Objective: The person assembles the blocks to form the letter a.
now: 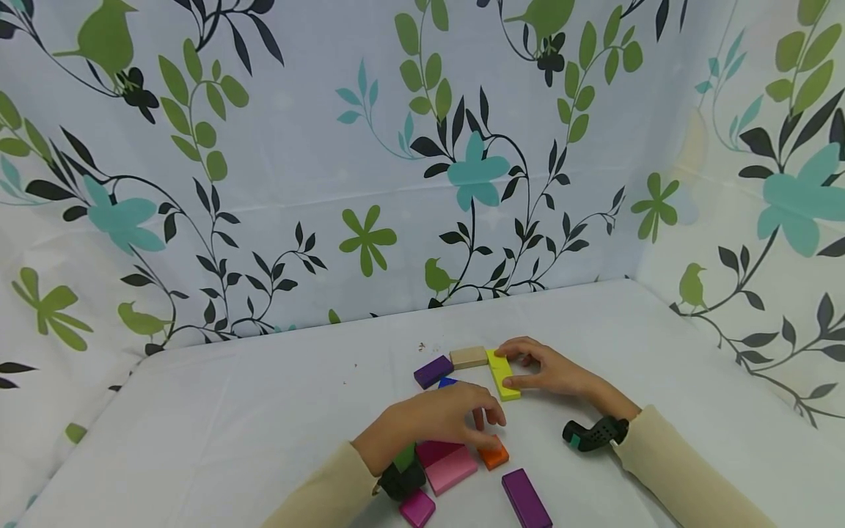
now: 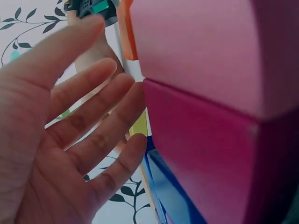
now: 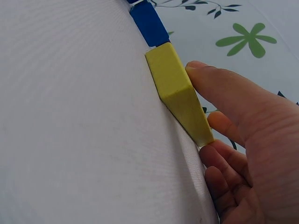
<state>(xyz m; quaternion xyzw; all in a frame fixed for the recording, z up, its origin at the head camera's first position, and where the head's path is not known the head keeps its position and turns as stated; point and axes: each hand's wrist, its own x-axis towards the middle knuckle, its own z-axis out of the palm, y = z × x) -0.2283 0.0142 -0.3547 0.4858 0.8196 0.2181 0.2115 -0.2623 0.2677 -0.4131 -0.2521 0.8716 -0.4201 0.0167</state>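
Note:
My right hand (image 1: 554,374) pinches a yellow rectangular block (image 1: 505,380) lying on the table, thumb at its near part and fingers toward its far end. In the right wrist view the thumb lies along the yellow block's (image 3: 175,79) edge. My left hand (image 1: 445,414) hovers over the other blocks with loosely bent fingers and nothing in its grasp. Its thumb is just above an orange block (image 1: 495,458); contact is unclear. Beneath and beside that hand lie a pink block (image 1: 452,475), a dark magenta block (image 1: 434,450) and partly hidden green (image 1: 405,457) and blue (image 1: 447,382) blocks.
A beige block (image 1: 469,357) touches the yellow one's far end, beside a dark purple block (image 1: 433,372). Nearer are a purple block (image 1: 526,499) and a small magenta block (image 1: 417,508). A patterned curtain (image 1: 297,183) rises behind the white table (image 1: 231,418).

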